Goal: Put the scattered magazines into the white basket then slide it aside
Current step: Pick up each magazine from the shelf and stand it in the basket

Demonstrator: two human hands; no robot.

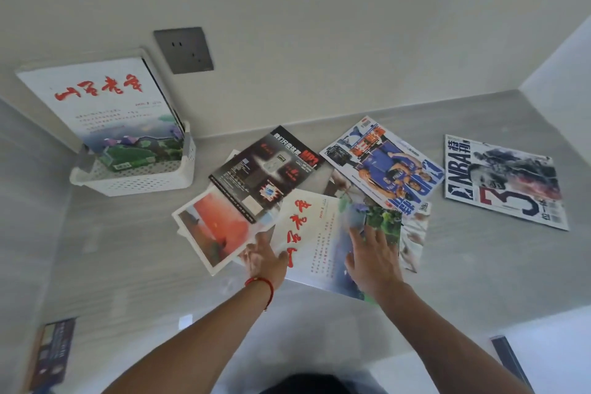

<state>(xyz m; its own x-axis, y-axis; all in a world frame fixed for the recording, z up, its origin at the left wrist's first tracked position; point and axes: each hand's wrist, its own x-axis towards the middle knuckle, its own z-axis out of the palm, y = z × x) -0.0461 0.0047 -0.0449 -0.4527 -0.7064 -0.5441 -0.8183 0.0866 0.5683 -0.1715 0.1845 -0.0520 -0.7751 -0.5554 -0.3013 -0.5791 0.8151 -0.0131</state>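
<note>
The white perforated basket [144, 181] stands at the back left against the wall, with magazines [108, 105] upright in it. Scattered on the grey counter lie a black magazine [262, 169], a red-picture magazine [214, 227], a white magazine with red characters [319, 233], a blue basketball magazine [387, 166] and an NBA magazine [505, 182]. My left hand [263, 257] grips the left edge of the white magazine. My right hand [374, 256] lies flat on its right half, fingers spread.
A grey wall socket [184, 49] sits on the wall behind the basket. Another dark magazine [52, 352] lies at the counter's near left edge. A wall closes the counter on the right [559, 73].
</note>
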